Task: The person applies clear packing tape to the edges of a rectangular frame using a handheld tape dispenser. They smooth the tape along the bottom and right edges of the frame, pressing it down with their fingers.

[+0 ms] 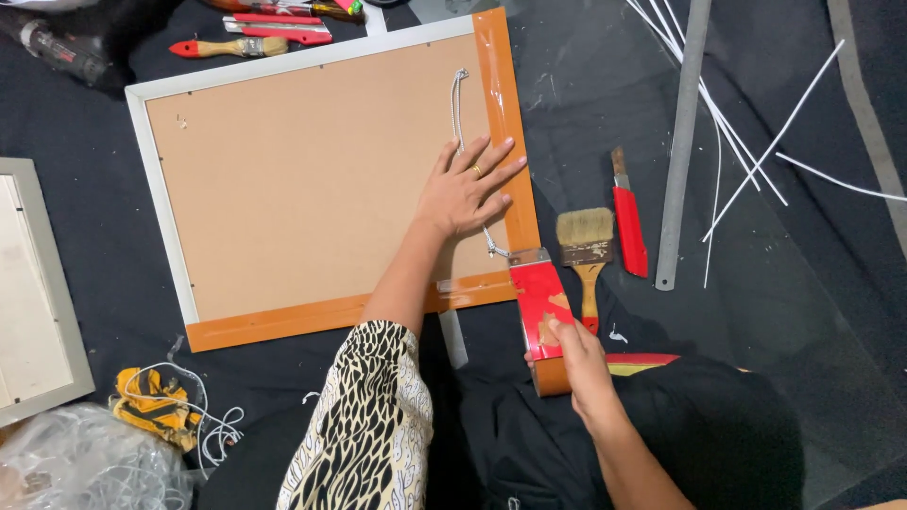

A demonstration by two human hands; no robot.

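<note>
A picture frame (151, 198) lies face down on dark cloth, its brown backing board showing. Orange tape (504, 104) runs along its right edge and its near edge. My left hand (468, 189) rests flat on the board by the right tape strip, fingers spread, over a white hanging cord (457, 109). My right hand (578, 364) grips a red tape dispenser (539, 297) at the frame's near right corner, its blade end touching the tape there.
A paint brush (587, 247), a red utility knife (628, 222) and a long metal ruler (682, 142) lie right of the frame. White strips (756, 123) scatter far right. More red tools (255, 33) sit beyond the frame. Another frame (42, 293) and yellow cord (151, 397) lie left.
</note>
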